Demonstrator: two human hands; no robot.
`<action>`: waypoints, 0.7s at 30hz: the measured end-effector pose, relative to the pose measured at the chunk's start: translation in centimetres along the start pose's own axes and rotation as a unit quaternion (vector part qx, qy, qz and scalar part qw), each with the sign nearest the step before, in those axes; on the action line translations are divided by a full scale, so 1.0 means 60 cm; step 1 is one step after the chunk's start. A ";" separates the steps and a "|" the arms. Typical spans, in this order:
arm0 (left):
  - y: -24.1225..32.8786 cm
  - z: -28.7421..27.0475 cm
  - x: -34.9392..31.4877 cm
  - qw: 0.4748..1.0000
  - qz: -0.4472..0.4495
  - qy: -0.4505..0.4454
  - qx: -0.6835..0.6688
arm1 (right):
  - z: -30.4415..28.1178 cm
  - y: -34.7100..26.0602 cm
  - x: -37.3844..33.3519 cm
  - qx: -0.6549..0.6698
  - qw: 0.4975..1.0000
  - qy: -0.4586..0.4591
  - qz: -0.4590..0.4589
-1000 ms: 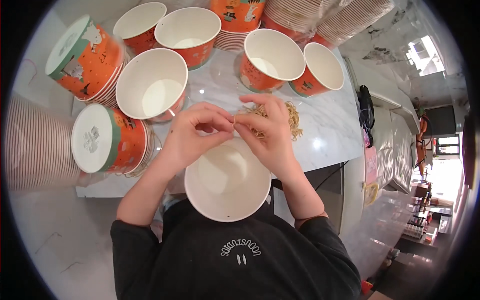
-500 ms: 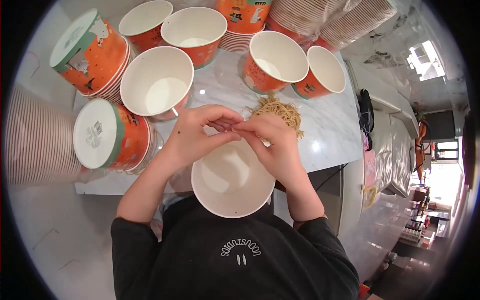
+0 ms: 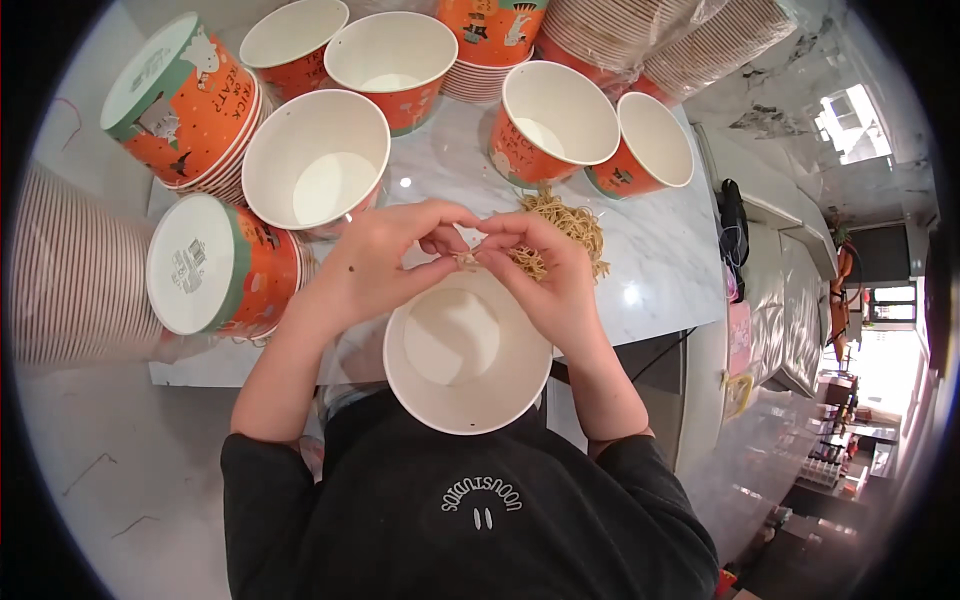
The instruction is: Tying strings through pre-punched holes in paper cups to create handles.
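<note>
A white-lined paper bucket (image 3: 470, 350) is in front of me at the table's near edge, its open mouth facing up and a small hole in its near rim. Over its far rim my left hand (image 3: 385, 255) and my right hand (image 3: 548, 280) meet, thumbs and fingers pinched. Between their fingertips shows a short bit of thin tan cord (image 3: 466, 258); the rest of it is hidden. Just beyond my right hand lies a tangled pile of tan cords (image 3: 575, 225), partly covered by that hand.
Open orange-and-white paper buckets (image 3: 315, 165) stand along the far side of the marble-patterned table (image 3: 660, 270). Upturned stacks (image 3: 215, 265) of them crowd the left. Plastic-wrapped bucket stacks (image 3: 620, 35) are at the back, and a tall nested stack (image 3: 80, 280) rises at far left.
My fingertips have shifted slightly left and nearer me, and the fingers have parted a little. The cord bit shows more between them. The near bucket has hardly moved.
</note>
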State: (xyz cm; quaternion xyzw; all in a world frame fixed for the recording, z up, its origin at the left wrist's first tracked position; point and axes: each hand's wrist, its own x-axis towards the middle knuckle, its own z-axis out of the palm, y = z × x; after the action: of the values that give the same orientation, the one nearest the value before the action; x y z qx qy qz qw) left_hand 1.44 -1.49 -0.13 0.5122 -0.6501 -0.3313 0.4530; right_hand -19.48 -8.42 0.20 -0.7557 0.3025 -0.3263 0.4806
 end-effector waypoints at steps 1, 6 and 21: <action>0.000 0.002 0.000 1.000 0.000 -0.001 0.000 | -0.001 -0.002 0.000 0.010 1.000 -0.001 0.025; -0.014 0.007 0.001 0.991 0.107 0.020 0.072 | -0.003 0.011 0.000 -0.023 0.999 -0.012 0.022; -0.009 0.004 -0.001 0.996 0.087 0.001 0.016 | -0.002 -0.005 0.002 -0.040 0.996 -0.084 -0.002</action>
State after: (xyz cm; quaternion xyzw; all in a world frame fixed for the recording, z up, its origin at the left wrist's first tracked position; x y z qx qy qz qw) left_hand 1.42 -1.56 -0.75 0.4613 -0.6973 -0.2797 0.4720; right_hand -19.50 -8.47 0.53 -0.7999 0.2719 -0.2502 0.4728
